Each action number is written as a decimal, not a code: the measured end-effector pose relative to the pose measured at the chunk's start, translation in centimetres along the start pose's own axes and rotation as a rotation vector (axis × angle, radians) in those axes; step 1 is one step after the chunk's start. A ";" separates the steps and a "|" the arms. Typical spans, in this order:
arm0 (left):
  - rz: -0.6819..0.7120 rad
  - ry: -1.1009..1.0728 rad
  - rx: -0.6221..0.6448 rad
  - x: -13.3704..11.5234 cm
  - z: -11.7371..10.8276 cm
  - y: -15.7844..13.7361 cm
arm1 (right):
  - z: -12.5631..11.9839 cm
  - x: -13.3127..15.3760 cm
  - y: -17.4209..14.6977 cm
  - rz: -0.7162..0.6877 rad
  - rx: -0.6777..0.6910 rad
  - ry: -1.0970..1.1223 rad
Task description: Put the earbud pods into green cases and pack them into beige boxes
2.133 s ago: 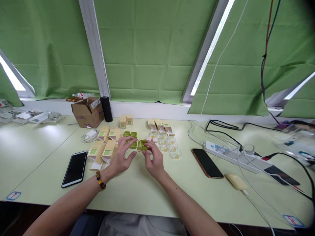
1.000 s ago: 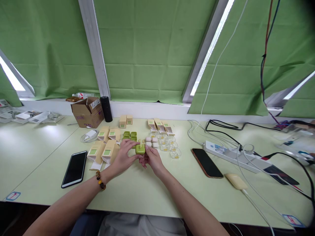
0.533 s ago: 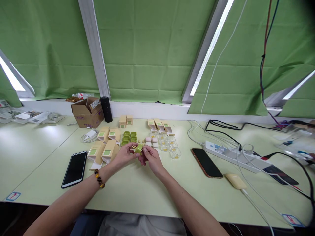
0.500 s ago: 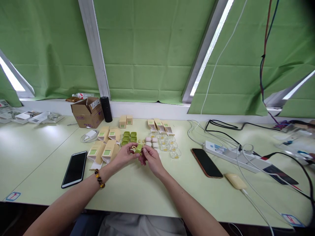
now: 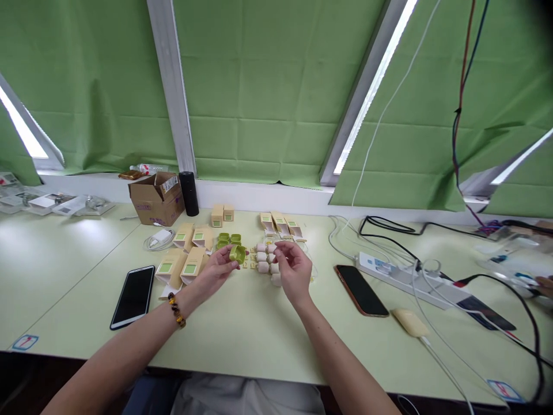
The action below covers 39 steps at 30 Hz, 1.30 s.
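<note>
green cup is up off the table, clamped between the thumb and fingers of the left hand, its hollow side partly facing my view. the right hand is near the pale pieces, thumb and forefinger close together; i can't tell whether anything is pinched there. as far as i can judge, work on this cup is midway: it is lifted, but not set down. other green cups sit just beyond it, while small yellow bits and the pale pieces lie loose, so i'd guess much is left.
</note>
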<state>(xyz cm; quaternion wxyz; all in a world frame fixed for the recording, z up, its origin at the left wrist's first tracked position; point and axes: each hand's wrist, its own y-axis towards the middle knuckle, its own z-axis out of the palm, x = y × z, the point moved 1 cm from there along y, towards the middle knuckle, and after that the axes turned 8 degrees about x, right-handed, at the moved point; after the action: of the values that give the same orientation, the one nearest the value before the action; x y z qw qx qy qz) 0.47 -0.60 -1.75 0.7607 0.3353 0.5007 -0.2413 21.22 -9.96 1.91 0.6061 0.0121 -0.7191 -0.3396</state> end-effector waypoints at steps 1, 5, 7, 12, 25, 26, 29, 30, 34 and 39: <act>0.002 0.009 0.001 0.0 0.0 0.0 | -0.5 0.4 0.3 -0.021 -0.013 -0.050; 0.018 -0.011 -0.017 0.2 0.0 0.1 | -2.5 1.1 0.5 -0.123 0.124 -0.408; 0.029 -0.050 -0.026 0.1 0.0 0.2 | -3.6 0.7 -0.3 -0.175 0.241 -0.690; 0.068 -0.063 0.001 0.0 0.1 0.3 | -5.1 -1.5 -2.8 -0.262 0.434 -1.169; 0.081 -0.097 -0.008 0.1 0.0 0.3 | -4.4 -3.0 -3.5 -0.363 0.509 -1.246; 0.081 -0.115 -0.008 0.0 0.0 0.3 | -4.4 -2.6 -3.4 -0.368 0.488 -1.206; 0.093 -0.142 -0.007 -0.1 0.2 0.3 | -4.1 -1.2 -2.7 -0.379 0.395 -0.954; 0.100 -0.145 -0.009 -0.2 0.2 0.3 | -3.7 -0.8 -2.3 -0.387 0.359 -0.843; 0.134 -0.161 -0.016 -0.5 0.4 0.4 | -1.2 0.2 -0.4 -0.441 0.222 -0.460; 0.172 -0.173 -0.055 -0.5 0.5 0.5 | 2.8 0.1 1.1 -0.309 0.118 -0.075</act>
<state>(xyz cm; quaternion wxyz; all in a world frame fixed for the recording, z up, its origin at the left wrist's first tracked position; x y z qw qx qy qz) 0.90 -0.62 -1.07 0.8276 0.3341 0.4092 -0.1895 19.15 -7.83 2.41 0.5178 0.1454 -0.7493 -0.3864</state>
